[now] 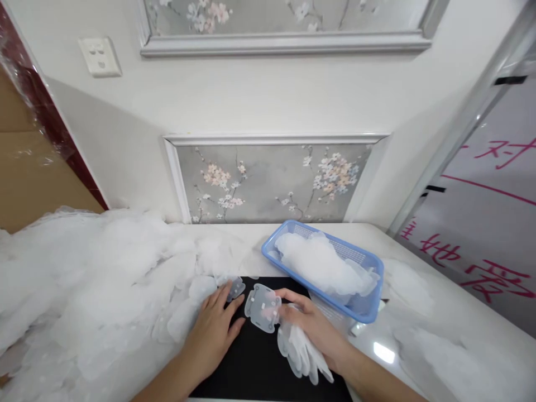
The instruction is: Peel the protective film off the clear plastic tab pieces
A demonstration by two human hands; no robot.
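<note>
My right hand (307,315) grips a fanned bunch of translucent, frosted plastic pieces (299,352). Between its thumb and forefinger one flat piece (262,307) with scalloped edges and small cut-outs faces me above a black mat (247,363). My left hand (215,324) is open, its fingers stretched out flat at the mat's left edge. A similar clear piece (237,287) lies by its fingertips, partly covered. The back of that hand borders a big heap of the same whitish pieces (104,279).
A blue plastic basket (285,226) with more whitish pieces (318,262) stands behind my right hand. Further pieces (448,357) lie on the white table (368,357) at the right. A wall with floral panels (272,184) rises behind; a board with red writing (481,234) stands at the right.
</note>
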